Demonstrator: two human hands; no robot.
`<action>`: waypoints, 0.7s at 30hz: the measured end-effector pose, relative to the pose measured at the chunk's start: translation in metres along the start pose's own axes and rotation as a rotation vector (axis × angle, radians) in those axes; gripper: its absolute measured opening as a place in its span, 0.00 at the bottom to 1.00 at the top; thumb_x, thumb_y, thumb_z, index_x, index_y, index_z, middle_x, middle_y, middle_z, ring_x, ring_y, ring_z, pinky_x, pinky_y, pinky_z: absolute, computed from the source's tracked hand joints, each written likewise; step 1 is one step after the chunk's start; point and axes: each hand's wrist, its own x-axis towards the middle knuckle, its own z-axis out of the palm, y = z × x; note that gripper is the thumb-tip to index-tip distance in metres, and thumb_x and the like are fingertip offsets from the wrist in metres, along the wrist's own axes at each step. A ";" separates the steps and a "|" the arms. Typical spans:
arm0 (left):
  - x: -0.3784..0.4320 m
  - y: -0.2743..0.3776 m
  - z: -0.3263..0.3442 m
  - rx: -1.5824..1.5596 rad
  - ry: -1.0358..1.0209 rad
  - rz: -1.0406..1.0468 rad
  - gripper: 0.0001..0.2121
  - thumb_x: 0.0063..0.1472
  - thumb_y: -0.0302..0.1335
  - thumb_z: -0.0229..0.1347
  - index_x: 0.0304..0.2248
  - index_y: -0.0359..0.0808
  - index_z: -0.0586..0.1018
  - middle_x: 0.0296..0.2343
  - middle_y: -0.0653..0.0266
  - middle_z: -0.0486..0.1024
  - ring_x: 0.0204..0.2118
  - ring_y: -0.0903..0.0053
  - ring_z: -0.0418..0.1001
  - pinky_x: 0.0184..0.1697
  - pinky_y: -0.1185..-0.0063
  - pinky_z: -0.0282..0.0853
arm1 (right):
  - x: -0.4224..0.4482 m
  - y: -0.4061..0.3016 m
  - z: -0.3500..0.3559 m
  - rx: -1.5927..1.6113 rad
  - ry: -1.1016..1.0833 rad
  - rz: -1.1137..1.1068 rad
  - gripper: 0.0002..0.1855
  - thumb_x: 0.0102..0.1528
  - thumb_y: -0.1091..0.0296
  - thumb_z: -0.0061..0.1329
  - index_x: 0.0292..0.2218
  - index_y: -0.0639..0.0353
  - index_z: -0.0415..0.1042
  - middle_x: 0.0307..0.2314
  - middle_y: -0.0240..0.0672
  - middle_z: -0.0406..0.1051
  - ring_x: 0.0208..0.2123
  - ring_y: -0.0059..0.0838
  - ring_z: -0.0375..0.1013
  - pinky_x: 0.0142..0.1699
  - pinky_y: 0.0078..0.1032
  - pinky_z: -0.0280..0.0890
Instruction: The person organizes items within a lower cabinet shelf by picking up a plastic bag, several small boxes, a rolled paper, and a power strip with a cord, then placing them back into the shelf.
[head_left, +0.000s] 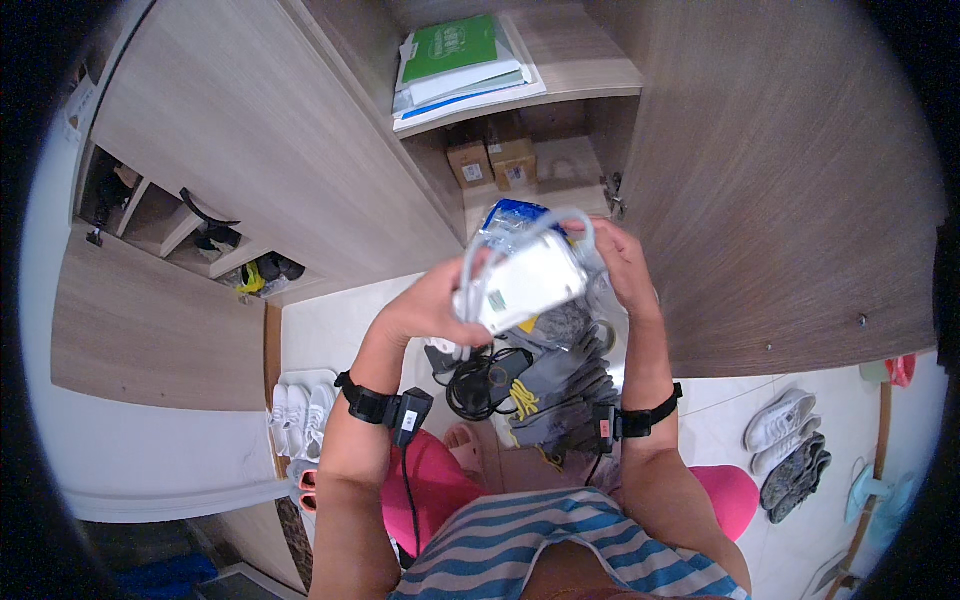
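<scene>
A white box-shaped device (536, 283) with a small label is held up before me, blurred by motion. My left hand (424, 304) grips its left end, along with strands of a thick pale grey cable (555, 216) that loops over the top. On the far right side, my right hand (628, 266) has its fingers around the cable loop; its fingertips are partly hidden. Beneath the device lie a stack of grey work gloves (577, 386) with yellow trim, a coiled black cord (472, 394) and a dark power adapter (512, 366). A blue and clear plastic package (514, 215) shows behind the device.
An open cabinet ahead holds papers with a green booklet (450, 49) on its shelf (585, 75) and cardboard boxes (514, 163) below. Its open door (772, 187) stands at right. White sneakers (289, 412) are at left; more shoes (795, 476) sit at right.
</scene>
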 end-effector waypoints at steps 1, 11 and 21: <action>-0.002 -0.002 -0.001 -0.120 0.142 0.088 0.41 0.33 0.33 0.66 0.50 0.32 0.64 0.40 0.66 0.68 0.43 0.80 0.65 0.50 0.82 0.58 | -0.001 0.004 0.000 0.013 0.022 0.004 0.18 0.62 0.62 0.35 0.42 0.66 0.70 0.37 0.36 0.71 0.41 0.25 0.68 0.51 0.23 0.57; -0.005 0.000 -0.005 -0.134 0.126 0.119 0.40 0.33 0.34 0.66 0.50 0.32 0.65 0.40 0.65 0.69 0.43 0.78 0.65 0.50 0.81 0.58 | 0.001 0.041 0.048 -0.280 0.085 -0.132 0.46 0.40 0.68 0.58 0.57 0.61 0.49 0.55 0.47 0.50 0.58 0.45 0.49 0.62 0.34 0.42; -0.004 0.012 -0.008 0.009 0.030 0.062 0.35 0.34 0.31 0.65 0.47 0.32 0.68 0.38 0.66 0.70 0.41 0.80 0.66 0.47 0.82 0.60 | 0.003 0.034 0.035 -0.066 0.363 0.174 0.14 0.54 0.67 0.47 0.40 0.65 0.72 0.27 0.33 0.73 0.30 0.25 0.71 0.39 0.21 0.65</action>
